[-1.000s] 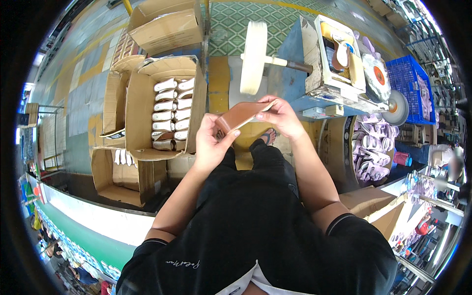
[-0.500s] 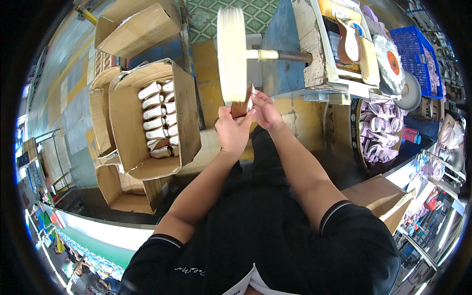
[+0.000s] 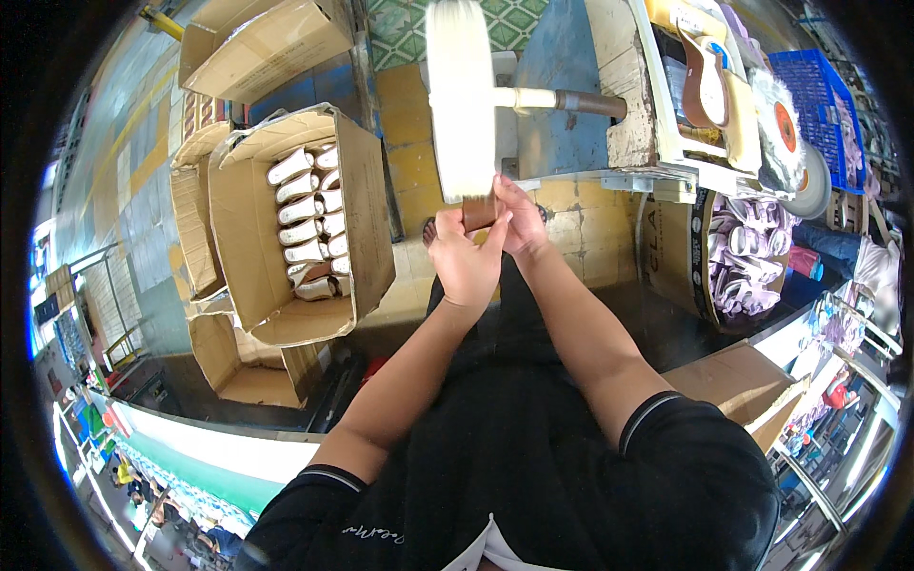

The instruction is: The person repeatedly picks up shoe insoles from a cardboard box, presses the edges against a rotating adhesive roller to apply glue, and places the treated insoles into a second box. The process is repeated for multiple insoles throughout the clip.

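Note:
Between my hands is a brown shoe point(image 3: 480, 213), mostly covered by my fingers, so its full shape is hidden. Its far edge meets the lower end of a large cream bristle wheel point(image 3: 464, 114) mounted on a horizontal shaft point(image 3: 562, 101). My left hand point(image 3: 466, 262) grips the shoe from the left, thumb pressed on its near side. On the right, my right hand point(image 3: 523, 221) is closed on the same shoe, fingers up beside the wheel's lower edge.
To the left, a cardboard box point(image 3: 367, 219) holds rows of shoes with white insoles point(image 3: 303, 209). A worn machine bench point(image 3: 630, 114) stands at right, with a brown shoe point(image 3: 703, 81) on it. Beyond are lilac sandals point(image 3: 747, 252) in a box and a blue crate point(image 3: 809, 105).
The shoe has turned, so its white side no longer shows and a brown face does. Both hands have shifted slightly right and down, still holding it, and the view has moved a little.

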